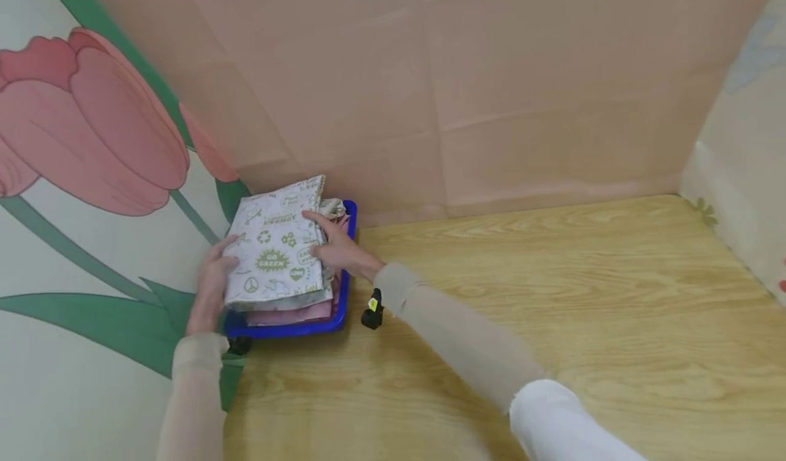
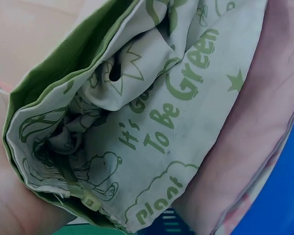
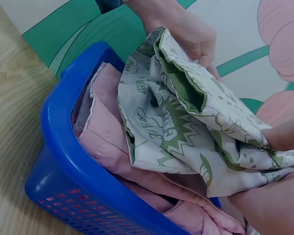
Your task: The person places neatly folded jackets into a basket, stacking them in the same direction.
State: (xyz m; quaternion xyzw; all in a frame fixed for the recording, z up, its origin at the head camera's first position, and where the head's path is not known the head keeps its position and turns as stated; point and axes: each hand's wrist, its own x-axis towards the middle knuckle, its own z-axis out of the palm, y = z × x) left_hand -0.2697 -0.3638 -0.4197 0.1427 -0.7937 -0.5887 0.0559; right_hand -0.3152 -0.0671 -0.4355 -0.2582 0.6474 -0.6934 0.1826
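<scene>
A folded white cloth with green print point(image 1: 270, 243) lies on top of the stack in a blue plastic basket point(image 1: 295, 330). My left hand point(image 1: 211, 277) grips its left edge, the thumb over the top. On the opposite edge, my right hand point(image 1: 342, 248) pinches the cloth between thumb and fingers. Layers of the printed cloth point(image 3: 181, 122) gape apart in the right wrist view, showing a plain green inside. Folded pink cloth point(image 3: 108, 132) lies beneath it in the basket. A small pale buckle or slider point(image 2: 91, 201) shows at the cloth's edge in the left wrist view.
The basket stands on a wood-grain tabletop point(image 1: 552, 311), in the corner by a wall painted with a tulip point(image 1: 117, 127). Brownish sheeting point(image 1: 430, 93) covers the back wall. A pale wall point(image 1: 749, 140) bounds the right side.
</scene>
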